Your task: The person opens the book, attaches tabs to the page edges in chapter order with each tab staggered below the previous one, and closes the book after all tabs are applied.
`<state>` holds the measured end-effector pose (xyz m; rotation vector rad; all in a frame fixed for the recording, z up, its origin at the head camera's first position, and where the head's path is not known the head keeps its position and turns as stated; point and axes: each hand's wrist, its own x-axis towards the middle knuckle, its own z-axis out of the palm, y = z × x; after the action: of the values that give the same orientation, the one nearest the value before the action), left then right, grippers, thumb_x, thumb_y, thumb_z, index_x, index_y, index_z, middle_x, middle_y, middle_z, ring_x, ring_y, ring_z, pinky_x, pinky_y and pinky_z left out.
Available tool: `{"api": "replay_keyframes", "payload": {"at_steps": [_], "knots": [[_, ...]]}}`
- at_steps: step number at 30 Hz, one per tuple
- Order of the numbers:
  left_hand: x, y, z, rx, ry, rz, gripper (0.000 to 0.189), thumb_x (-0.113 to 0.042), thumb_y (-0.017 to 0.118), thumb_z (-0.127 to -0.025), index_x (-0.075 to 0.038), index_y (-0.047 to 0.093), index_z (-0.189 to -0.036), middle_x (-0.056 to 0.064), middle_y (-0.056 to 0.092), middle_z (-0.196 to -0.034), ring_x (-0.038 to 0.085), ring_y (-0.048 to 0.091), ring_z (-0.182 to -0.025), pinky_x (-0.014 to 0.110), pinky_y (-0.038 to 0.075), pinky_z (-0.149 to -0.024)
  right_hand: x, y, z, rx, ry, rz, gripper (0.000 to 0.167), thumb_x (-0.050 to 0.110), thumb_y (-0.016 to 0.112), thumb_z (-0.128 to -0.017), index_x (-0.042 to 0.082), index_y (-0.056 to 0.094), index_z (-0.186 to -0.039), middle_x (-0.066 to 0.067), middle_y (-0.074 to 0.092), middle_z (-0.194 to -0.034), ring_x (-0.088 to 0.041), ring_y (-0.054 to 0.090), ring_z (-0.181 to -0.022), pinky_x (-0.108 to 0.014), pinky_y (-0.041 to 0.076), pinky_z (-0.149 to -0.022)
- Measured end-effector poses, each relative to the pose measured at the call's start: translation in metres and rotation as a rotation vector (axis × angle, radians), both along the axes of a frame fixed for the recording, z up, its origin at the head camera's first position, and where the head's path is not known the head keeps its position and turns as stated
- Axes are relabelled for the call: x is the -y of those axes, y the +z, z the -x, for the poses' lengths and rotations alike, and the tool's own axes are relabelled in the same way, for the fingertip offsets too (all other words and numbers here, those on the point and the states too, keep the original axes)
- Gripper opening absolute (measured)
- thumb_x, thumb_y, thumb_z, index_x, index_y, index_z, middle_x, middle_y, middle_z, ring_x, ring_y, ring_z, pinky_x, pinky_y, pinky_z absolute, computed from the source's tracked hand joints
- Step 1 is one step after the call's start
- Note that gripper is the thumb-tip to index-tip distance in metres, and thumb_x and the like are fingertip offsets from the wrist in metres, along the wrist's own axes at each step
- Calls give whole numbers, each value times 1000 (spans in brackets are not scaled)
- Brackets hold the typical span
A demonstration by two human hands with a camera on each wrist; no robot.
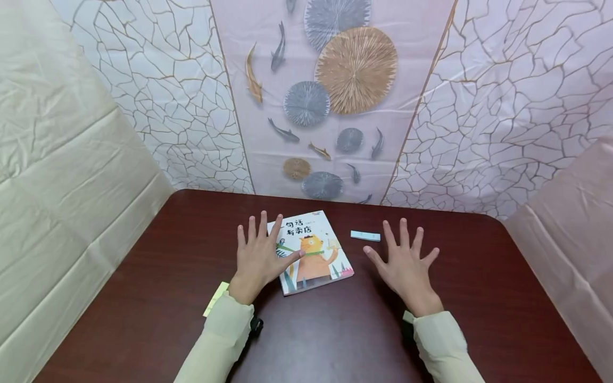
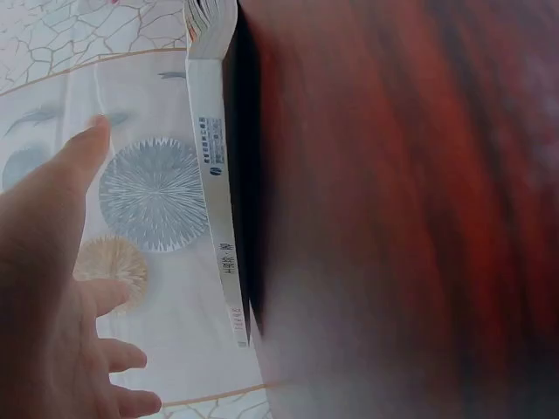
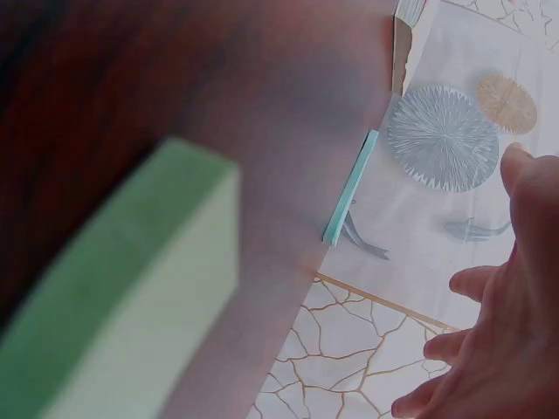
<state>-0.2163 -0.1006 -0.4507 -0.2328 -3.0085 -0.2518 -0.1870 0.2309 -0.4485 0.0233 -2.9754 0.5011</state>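
Observation:
A picture book [image 1: 313,255] with an orange cat on its white cover lies on the table. My left hand [image 1: 258,258], fingers spread, is held over the book's left edge; in the left wrist view its fingers look apart from the book's spine [image 2: 218,201]. To the right of the book my right hand [image 1: 406,266] spreads its fingers above the table, holding nothing. A light blue pad of paper [image 1: 365,235] lies just beyond its thumb. Close to the right wrist is a pale green pad [image 3: 131,279], mostly hidden by the sleeve in the head view.
Yellow sticky notes [image 1: 216,299] lie beside the left wrist, partly covered by the sleeve. The dark red table [image 1: 335,340] ends at a patterned cloth [image 1: 306,149] at the back, and plain cloth walls [image 1: 72,175] flank both sides.

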Motion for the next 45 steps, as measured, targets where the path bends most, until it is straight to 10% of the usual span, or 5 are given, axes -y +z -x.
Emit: {"api": "replay_keyframes", "payload": {"at_steps": [10, 20, 45], "knots": [[-1, 6, -3, 167, -45, -327, 113, -77, 67, -87, -19, 18, -171, 16, 19, -175, 43, 20, -159, 66, 22, -123, 18, 16, -7, -21, 62, 114, 82, 42, 69, -102, 6, 31, -165, -33, 27, -165, -60, 29, -147, -78, 32, -109], [-1, 3, -1, 261, -81, -542, 97, -52, 78, -93, -7, 33, -165, 22, 29, -170, 44, 27, -156, 64, 32, -120, 49, 9, -3, 128, 139, 352, 56, 20, 74, -100, -5, 56, -146, -23, 68, -120, -28, 69, -93, -43, 58, -78], [-13, -6, -5, 415, -104, -338, 94, -40, 84, -92, 0, 36, -162, 24, 16, -173, 41, 9, -161, 58, 32, -122, 74, 0, -17, 315, 91, 230, 24, 11, 80, -95, 1, 61, -107, -7, 58, -87, -21, 53, -75, -35, 46, -69]]}}
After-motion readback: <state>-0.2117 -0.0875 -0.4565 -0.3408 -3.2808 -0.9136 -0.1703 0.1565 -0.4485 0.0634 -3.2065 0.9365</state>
